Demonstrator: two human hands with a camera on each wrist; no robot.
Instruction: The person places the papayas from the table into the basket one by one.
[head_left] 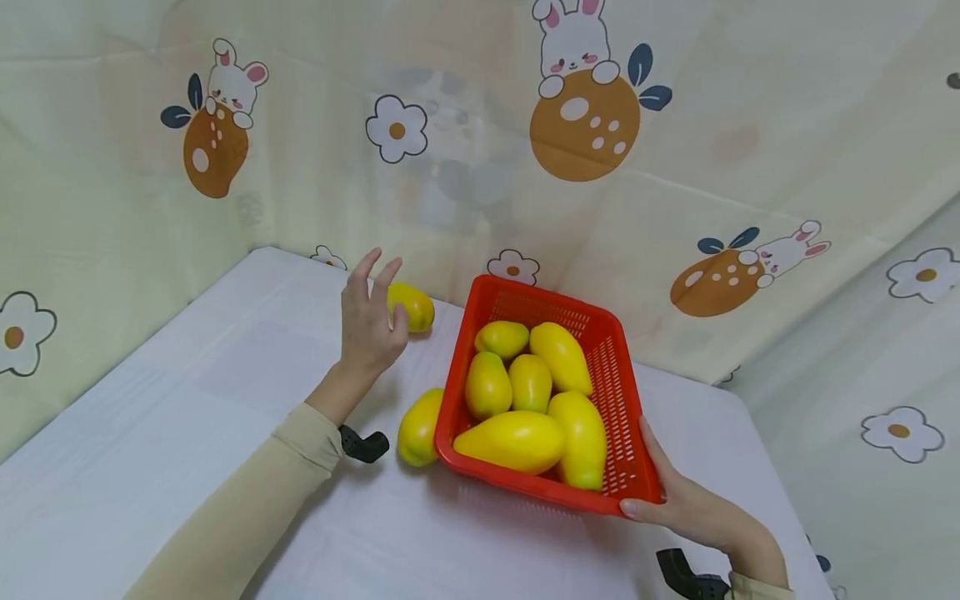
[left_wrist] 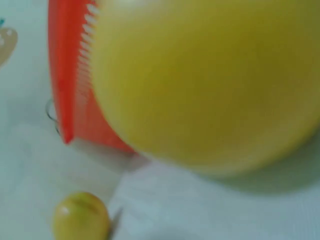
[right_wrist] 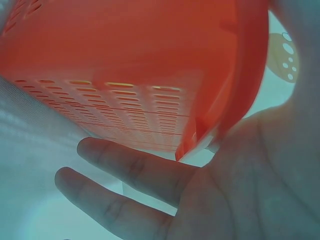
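Observation:
A red plastic basket (head_left: pixel 480 477) holds several yellow mangoes (head_left: pixel 510 442). My right hand (head_left: pixel 693 504) grips its near right corner, the thumb over the rim and the other fingers along the outer side. In the right wrist view, two of those fingers (right_wrist: pixel 135 165) stretch out below the slotted basket wall (right_wrist: pixel 125 55). My left hand (head_left: pixel 369 321) is raised with spread, slightly bent fingers and holds nothing. It overlaps a mango (head_left: pixel 414 308) at the table's back edge. Another mango (head_left: pixel 420 427) lies against the basket's left side and looms large in the left wrist view.
A white-covered table (head_left: pixel 247 400) spreads under everything. Behind it hangs a cream curtain (head_left: pixel 465 208) printed with rabbits, fruit and flowers. A black wrist mount (head_left: pixel 365 446) sticks out from the left sleeve, and a second mount (head_left: pixel 686 575) sits at the right wrist.

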